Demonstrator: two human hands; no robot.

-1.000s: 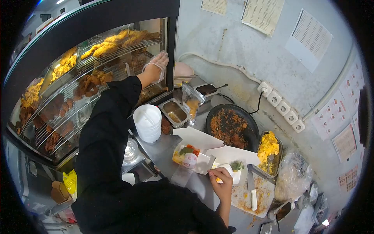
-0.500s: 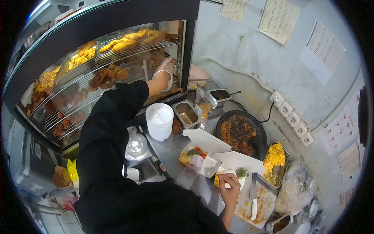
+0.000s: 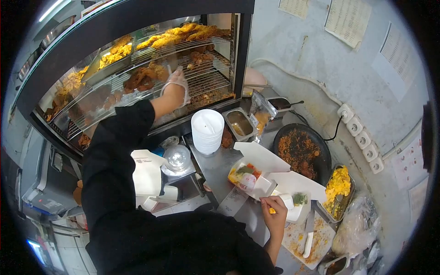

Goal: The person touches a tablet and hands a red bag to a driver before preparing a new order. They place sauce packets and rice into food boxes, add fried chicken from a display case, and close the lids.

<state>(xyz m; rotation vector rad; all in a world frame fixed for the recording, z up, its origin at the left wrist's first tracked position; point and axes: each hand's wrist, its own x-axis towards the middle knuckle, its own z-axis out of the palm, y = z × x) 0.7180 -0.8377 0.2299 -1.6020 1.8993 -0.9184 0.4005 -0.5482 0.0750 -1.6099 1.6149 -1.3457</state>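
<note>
Cabinet by left hand, carton by right

Ahead of you, a stained pale wall carries printed sheets and a row of round sockets along a cable. To your left stands a black-framed glass display cabinet with wire shelves, lit yellow inside. Below you runs a metal counter; at lower left you see pale floor tiles. A bright tube light glows at upper left.
</note>
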